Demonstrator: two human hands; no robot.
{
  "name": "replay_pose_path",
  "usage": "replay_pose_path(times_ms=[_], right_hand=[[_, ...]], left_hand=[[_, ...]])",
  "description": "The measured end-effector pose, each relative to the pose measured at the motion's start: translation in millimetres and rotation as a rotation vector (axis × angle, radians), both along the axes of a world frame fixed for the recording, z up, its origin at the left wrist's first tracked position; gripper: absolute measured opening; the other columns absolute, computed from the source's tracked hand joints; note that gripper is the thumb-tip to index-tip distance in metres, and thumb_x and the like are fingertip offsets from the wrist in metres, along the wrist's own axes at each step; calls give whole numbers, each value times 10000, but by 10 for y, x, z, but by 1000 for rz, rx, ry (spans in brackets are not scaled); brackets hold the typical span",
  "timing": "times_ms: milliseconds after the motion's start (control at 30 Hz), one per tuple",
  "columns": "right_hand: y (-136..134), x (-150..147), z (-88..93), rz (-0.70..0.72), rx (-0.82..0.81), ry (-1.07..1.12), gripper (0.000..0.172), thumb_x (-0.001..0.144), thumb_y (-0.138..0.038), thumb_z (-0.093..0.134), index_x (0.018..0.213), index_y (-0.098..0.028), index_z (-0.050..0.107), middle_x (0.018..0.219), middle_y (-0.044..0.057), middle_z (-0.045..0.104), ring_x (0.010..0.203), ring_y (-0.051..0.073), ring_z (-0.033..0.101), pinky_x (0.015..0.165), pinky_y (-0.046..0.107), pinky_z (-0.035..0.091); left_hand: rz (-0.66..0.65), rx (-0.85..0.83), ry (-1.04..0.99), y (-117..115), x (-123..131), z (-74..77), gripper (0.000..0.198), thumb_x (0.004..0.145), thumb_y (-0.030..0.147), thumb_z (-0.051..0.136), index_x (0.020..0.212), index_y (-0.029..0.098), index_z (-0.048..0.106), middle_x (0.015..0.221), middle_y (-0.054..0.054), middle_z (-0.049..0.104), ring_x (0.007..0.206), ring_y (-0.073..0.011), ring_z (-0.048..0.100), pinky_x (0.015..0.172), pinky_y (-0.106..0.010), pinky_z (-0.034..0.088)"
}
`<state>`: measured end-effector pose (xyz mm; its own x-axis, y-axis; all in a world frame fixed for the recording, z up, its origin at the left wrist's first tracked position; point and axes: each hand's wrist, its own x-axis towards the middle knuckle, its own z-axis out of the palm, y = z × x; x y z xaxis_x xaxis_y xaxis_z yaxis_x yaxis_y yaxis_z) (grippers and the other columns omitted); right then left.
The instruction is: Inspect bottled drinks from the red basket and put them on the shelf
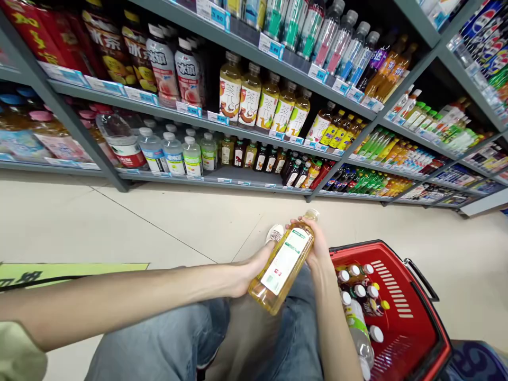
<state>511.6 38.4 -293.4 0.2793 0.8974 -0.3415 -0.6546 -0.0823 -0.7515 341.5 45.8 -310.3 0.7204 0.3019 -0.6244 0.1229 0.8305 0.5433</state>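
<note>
A clear bottle of amber tea (pixel 283 264) with a white cap and a white label is held tilted over my knees. My left hand (pixel 257 267) grips its left side near the lower half, the fingers partly hidden behind it. Wrapped round the upper right side, below the cap, is my right hand (pixel 315 241). Beside my right forearm stands a red shopping basket (pixel 400 286) holding several bottles, most with white caps. One large clear bottle (pixel 359 330) with a green label lies in it.
Shelves (pixel 262 132) of drinks run across the front, with tea bottles (pixel 250 95) on the middle row and water bottles (pixel 169 151) on the lowest. Price tags (pixel 218 117) line the shelf edges. A green floor sign (pixel 75 270) lies at the left. My shoe (pixel 274 233) is behind the held bottle.
</note>
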Motion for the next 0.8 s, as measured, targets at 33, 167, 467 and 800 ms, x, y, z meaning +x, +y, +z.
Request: replay_pose_path(times_ms=[33,167,467,800], right_hand=[[2,-18,-19,0,-1,15,177,696,-271,789,783,-188,658,775,18,752,693,204,709,754,371,609],[-23,-138,28,62,149,120,178,707,-297,764,812,-209,651,757,-6,733,743,204,711,779,378,611],[-18,-202,71,51,109,147,206,734,-296,717,897,-188,653,804,28,742,767,231,715,722,382,600],[-25,-230,-3,99,77,114,174,725,-263,733,853,-182,646,801,32,742,777,218,713,690,321,583]], left_hand=[[-7,4,40,20,-44,6,577,863,723,504,825,172,671,705,-68,715,601,-207,614,613,-300,457],[-52,-68,-113,87,-165,96,583,850,682,575,1058,151,696,1019,-103,770,892,-252,694,819,-320,498],[-234,-288,-277,124,62,70,666,779,740,533,905,105,689,798,-148,744,688,-266,701,690,-363,551],[-168,-223,-133,170,-14,52,582,880,647,457,900,113,687,795,-157,740,683,-269,703,723,-386,570]])
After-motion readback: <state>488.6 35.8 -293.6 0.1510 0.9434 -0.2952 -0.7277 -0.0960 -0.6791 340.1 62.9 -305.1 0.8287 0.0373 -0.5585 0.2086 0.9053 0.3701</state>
